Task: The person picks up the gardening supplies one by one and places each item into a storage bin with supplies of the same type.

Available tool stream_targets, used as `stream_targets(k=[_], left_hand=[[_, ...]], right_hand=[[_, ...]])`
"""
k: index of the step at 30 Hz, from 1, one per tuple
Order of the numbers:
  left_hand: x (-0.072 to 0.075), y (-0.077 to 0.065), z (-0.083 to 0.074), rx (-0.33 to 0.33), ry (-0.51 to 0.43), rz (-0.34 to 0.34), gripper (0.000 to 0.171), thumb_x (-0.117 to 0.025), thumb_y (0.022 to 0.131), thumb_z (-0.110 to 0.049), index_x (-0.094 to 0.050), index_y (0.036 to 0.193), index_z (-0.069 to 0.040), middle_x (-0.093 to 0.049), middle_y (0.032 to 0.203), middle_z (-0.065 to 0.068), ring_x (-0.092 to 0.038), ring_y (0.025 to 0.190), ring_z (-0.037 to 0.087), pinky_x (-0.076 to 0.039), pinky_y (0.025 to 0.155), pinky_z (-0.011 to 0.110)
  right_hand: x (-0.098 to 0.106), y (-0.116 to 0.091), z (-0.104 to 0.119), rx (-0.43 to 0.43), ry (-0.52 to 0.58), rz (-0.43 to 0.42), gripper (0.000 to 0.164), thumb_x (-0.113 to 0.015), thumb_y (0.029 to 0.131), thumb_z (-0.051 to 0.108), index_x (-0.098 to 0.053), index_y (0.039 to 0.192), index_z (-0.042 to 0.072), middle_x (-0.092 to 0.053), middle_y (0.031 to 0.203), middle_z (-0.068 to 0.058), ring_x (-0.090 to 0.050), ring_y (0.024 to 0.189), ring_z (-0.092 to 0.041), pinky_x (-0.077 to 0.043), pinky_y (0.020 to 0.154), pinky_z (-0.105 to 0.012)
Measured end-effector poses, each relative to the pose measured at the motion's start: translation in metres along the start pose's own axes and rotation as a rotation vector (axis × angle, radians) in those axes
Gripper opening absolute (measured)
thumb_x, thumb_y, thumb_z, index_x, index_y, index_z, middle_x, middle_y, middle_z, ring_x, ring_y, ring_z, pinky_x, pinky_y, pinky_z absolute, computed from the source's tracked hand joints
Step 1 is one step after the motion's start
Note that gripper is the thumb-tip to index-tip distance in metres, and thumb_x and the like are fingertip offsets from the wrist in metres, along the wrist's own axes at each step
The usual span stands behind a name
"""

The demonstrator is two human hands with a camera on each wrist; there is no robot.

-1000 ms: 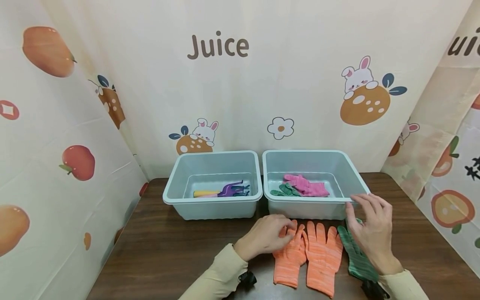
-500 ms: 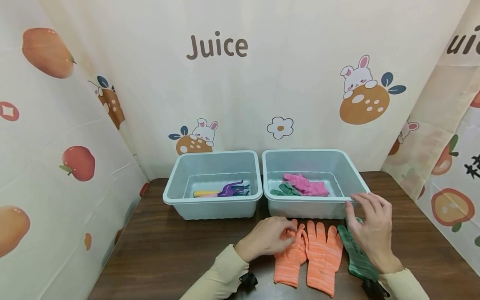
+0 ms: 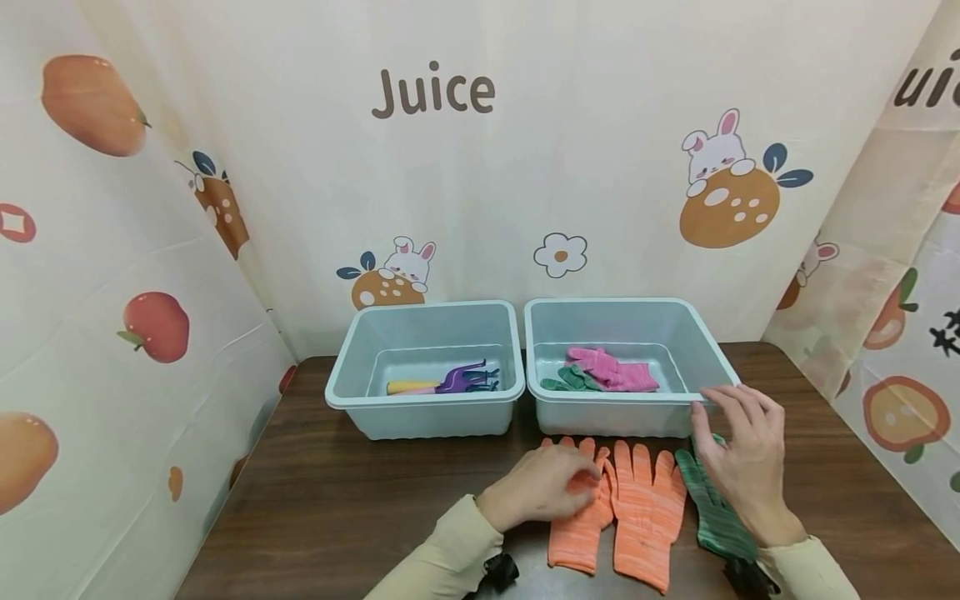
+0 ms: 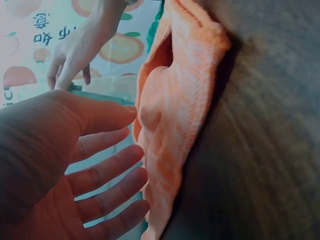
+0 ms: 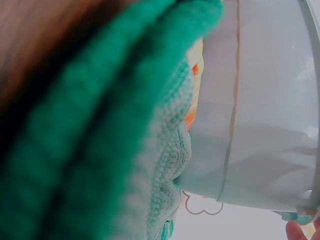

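Note:
My left hand (image 3: 543,483) hovers over the fingers of the left orange knit glove (image 3: 576,546), its own fingers loosely bent and apart. In the left wrist view, thumb and fingertips come right up to the orange cloth, with nothing held. A second orange glove (image 3: 643,533) lies flat beside it. My right hand (image 3: 746,458) grips the front right corner of the right pale blue bin (image 3: 611,417), thumb against the outer wall and fingers over the rim. Beneath that hand lies a green glove (image 3: 716,508), which fills the right wrist view's left half.
Inside the right bin are a pink glove (image 3: 618,377) and a green one (image 3: 573,380). The left bin (image 3: 435,422) holds small fork-like garden tools, one a purple hand rake (image 3: 456,381). Behind the wooden table (image 3: 300,508) hangs a printed curtain (image 3: 615,142).
My left hand has moved slightly down and to the right over the left orange glove, uncovering its fingertips. The right hand stays on the bin's corner.

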State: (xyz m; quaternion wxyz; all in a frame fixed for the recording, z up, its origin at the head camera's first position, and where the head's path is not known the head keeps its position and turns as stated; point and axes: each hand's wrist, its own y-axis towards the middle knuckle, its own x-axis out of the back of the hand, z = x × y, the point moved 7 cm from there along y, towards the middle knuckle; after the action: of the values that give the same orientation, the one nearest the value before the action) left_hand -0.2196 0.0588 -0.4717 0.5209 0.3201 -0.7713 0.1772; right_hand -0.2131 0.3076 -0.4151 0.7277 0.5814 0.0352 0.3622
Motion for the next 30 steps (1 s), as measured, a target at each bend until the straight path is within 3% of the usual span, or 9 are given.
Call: stream_targets(k=[3, 15, 30], left_hand=[[-0.004, 0.000, 0.000, -0.005, -0.019, 0.017, 0.025, -0.073, 0.100, -0.032, -0.076, 0.124, -0.026, -0.074, 0.121, -0.015, -0.067, 0.109, -0.003, -0.052, 0.080, 0.014], [-0.009, -0.001, 0.001, 0.009, -0.011, 0.043, 0.027, -0.075, 0.099, -0.036, -0.076, 0.125, -0.030, -0.073, 0.123, -0.018, -0.067, 0.109, -0.002, -0.054, 0.079, 0.017], [-0.015, 0.002, 0.003, -0.002, 0.041, 0.020, 0.021, -0.077, 0.099, -0.033, -0.078, 0.120, -0.031, -0.073, 0.117, -0.018, -0.067, 0.103, -0.002, -0.052, 0.078, 0.015]], right_hand=[[0.000, 0.000, 0.000, -0.001, 0.000, 0.000, 0.052, -0.062, 0.102, 0.044, -0.076, 0.107, -0.005, -0.071, 0.110, -0.027, -0.054, 0.114, -0.053, -0.030, 0.115, -0.032], [-0.001, -0.001, -0.002, -0.008, 0.007, -0.005, 0.053, -0.062, 0.102, 0.046, -0.076, 0.107, -0.005, -0.072, 0.110, -0.027, -0.054, 0.114, -0.054, -0.029, 0.116, -0.032], [-0.001, 0.000, -0.003, -0.005, 0.007, -0.002, 0.054, -0.061, 0.102, 0.047, -0.076, 0.107, -0.005, -0.072, 0.110, -0.027, -0.053, 0.114, -0.053, -0.029, 0.116, -0.032]])
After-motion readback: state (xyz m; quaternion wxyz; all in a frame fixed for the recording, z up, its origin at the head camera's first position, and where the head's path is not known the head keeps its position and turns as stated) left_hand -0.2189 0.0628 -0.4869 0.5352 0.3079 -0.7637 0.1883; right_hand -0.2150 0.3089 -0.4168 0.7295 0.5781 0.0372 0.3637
